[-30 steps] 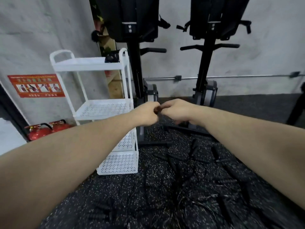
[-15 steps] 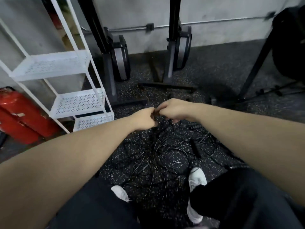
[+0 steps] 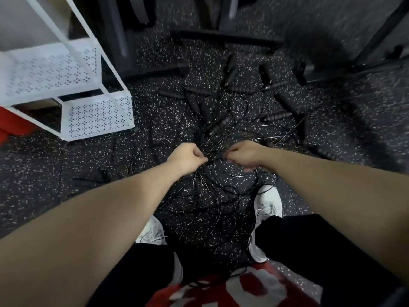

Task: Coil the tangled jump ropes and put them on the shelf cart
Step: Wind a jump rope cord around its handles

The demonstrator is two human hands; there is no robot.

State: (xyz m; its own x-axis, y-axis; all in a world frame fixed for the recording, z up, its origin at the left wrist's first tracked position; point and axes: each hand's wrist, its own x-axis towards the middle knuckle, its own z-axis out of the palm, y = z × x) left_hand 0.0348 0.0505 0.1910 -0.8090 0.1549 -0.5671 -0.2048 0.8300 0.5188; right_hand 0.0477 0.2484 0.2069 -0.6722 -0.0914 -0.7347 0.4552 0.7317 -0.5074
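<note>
A heap of thin black jump ropes [image 3: 212, 191] with ribbed black handles [image 3: 276, 117] is seen lying tangled on the dark speckled rubber floor [image 3: 66, 165], between and beyond two white trainers [image 3: 269, 204]. Both hands are held low over the middle of the heap. The left hand [image 3: 188, 158] is curled, with thumb and fingers pinched on a few thin cords. The right hand [image 3: 245, 155] is also curled near the same strands; whether a cord is actually held there cannot be told, as the fingers are turned under.

The risk is judged to be tightening: if one cord is pulled while others are looped across it, knots may be drawn harder, and distant handles may be dragged and snagged. Cords are also lying around the feet, so a step could catch them.

The white perforated metal shelf cart [image 3: 97, 116] is standing to the far left, well apart from the hands, its lowest tray near the floor. Open floor is seen at the near left. The far side is bounded by black metal equipment bases [image 3: 221, 37], and a dark frame [image 3: 380, 34] closes the far right.
</note>
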